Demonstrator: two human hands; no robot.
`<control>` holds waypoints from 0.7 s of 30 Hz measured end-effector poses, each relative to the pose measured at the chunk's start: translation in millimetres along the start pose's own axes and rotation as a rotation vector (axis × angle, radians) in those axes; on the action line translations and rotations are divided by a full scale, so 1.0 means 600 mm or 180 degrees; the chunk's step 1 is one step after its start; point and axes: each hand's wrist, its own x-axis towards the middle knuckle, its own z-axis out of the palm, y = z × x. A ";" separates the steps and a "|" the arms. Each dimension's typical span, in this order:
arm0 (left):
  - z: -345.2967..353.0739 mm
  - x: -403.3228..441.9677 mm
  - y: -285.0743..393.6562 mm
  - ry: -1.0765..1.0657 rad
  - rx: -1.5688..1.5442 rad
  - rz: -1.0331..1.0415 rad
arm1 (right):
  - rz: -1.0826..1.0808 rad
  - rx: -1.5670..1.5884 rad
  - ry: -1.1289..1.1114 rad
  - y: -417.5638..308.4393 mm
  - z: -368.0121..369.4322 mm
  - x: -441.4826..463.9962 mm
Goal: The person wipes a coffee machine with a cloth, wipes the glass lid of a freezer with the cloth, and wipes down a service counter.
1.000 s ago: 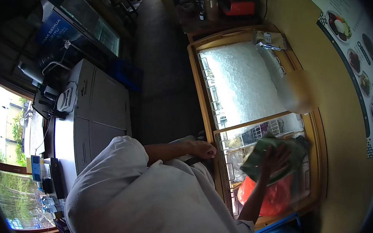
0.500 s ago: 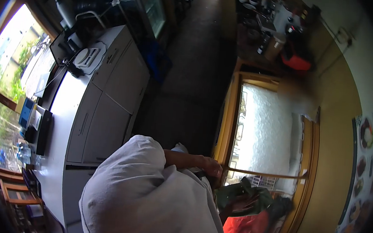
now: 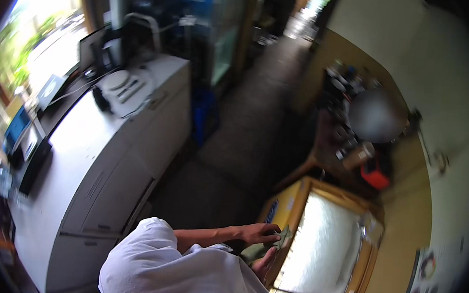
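Note:
My left hand [image 3: 260, 233] reaches across from the white sleeve [image 3: 143, 255]. Its fingers are closed on a thin grey-green piece [image 3: 283, 236] whose kind I cannot make out. Just below, my right hand [image 3: 263, 263] is raised close to the same piece, fingers bent and partly hidden; what it grips does not show clearly. Dark green material [image 3: 252, 252] lies between the wrists, partly covered. Both hands are beside the near edge of a yellow, wood-framed chest [image 3: 302, 207] with a frosty white interior [image 3: 320, 241].
A long white counter [image 3: 89, 135] on the left bears a scale [image 3: 119, 82] and a dark monitor [image 3: 91, 47]. Past the chest stands a cluttered table [image 3: 326, 132] with a red object [image 3: 375, 177] on it. A dark floor aisle [image 3: 249, 103] runs between them.
My left hand has left the chest's frame. My right hand has come out of the chest's near part, away from the green and red things, and the hands are now together. The view has turned.

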 end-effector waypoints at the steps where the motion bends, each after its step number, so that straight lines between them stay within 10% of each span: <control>1: -0.030 -0.016 -0.008 0.0203 0.0069 0.0065 | 0.0275 0.1057 -0.0512 0.000 0.023 0.020; 3: -0.092 -0.064 -0.014 0.0706 0.0213 0.0142 | 0.0588 0.2309 -0.1250 -0.094 0.046 0.075; 9: -0.187 -0.245 0.023 0.1312 -0.0261 -0.0341 | -0.1304 0.1673 -0.1568 -0.206 0.160 0.163; 12: -0.178 -0.310 0.045 0.1820 -0.0470 -0.0355 | -0.2185 0.1222 -0.3057 -0.290 0.195 0.212; 21: -0.159 -0.461 0.049 0.3540 -0.0499 -0.1619 | -0.1967 0.0459 -0.5319 -0.378 0.325 0.292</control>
